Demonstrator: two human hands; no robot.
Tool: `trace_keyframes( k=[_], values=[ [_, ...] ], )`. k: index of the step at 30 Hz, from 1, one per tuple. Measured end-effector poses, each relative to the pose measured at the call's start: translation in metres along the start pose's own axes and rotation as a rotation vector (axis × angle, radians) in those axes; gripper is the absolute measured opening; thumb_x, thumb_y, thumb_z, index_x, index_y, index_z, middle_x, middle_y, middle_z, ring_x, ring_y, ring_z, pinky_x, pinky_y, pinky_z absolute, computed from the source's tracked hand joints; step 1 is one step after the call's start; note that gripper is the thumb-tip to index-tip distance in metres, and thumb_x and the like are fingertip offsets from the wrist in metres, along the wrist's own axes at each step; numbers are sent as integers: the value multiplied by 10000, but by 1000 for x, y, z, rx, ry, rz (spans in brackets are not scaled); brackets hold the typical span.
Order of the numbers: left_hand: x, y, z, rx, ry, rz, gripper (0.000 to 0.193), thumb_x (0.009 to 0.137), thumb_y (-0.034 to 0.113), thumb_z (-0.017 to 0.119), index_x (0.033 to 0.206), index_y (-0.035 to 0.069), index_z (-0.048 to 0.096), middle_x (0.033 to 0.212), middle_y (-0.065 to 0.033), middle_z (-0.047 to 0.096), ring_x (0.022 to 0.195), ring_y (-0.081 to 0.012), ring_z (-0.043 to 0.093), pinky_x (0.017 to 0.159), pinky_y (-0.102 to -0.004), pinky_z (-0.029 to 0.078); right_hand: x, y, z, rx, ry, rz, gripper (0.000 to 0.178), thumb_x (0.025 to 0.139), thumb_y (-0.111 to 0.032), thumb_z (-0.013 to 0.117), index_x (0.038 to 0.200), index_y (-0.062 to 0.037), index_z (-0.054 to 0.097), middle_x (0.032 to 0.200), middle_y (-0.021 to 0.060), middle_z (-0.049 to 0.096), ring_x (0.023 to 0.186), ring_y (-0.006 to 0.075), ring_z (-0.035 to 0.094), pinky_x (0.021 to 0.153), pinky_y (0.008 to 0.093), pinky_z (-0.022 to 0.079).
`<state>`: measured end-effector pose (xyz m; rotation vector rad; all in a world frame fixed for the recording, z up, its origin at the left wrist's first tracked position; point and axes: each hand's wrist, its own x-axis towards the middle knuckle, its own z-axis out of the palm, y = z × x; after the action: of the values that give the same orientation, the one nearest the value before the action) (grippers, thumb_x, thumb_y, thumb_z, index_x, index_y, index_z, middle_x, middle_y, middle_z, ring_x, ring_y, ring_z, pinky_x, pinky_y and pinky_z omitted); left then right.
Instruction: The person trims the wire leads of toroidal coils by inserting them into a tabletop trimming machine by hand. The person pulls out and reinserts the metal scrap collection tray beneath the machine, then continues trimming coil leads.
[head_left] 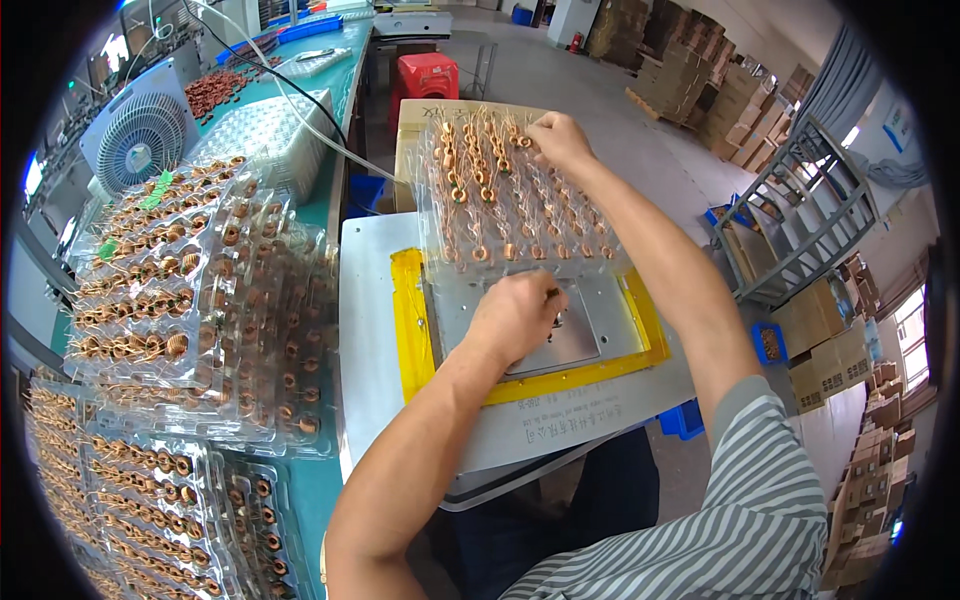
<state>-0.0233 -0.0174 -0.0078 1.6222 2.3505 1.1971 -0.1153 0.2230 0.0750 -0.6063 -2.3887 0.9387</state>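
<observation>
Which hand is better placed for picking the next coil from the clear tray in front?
Probably the right hand: it is beside coils at the far edge of the clear tray. The left hand is over the metal plate.

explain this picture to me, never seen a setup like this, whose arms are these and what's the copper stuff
This is one wide fisheye view from a camera on a person's head, looking down, so straight edges bend. The bare arms are that person's own; no robot. The right hand is at the far right of a clear plastic tray holding copper-wound rings. The left hand is over a metal plate with a yellow border. Whether either hand grips something is hard to tell. At left, more stacked trays of rings stand on a green bench, near a fan.
</observation>
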Motion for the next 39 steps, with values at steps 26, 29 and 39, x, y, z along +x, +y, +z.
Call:
trace_keyframes(
  k=[26, 29, 39],
  values=[
    [13, -1, 0, -949, 209, -274, 193, 905, 214, 694, 960, 30, 671, 668, 28, 558, 473, -31, 453, 388, -195, 310, -220, 18, -45, 439, -285, -131, 105, 907, -59, 640, 967, 23, 614, 787, 21, 635, 647, 75, 605, 578, 226, 509],
    [11, 0, -1, -966, 183, -306, 193, 902, 211, 697, 968, 32, 670, 675, 30, 554, 480, -33, 461, 389, -192, 315, -222, 22, -44, 454, -276, -129, 92, 899, -48, 641, 955, 20, 617, 781, 23, 636, 638, 77, 605, 573, 224, 504],
    [10, 1, 3, -933, 186, -280, 177, 901, 179, 692, 979, 22, 667, 690, 22, 560, 490, -33, 461, 396, -193, 324, -224, 33, -35, 557, -175, -96, 66, 897, -32, 631, 946, 12, 622, 747, 30, 639, 623, 81, 606, 574, 230, 511]
  ],
)
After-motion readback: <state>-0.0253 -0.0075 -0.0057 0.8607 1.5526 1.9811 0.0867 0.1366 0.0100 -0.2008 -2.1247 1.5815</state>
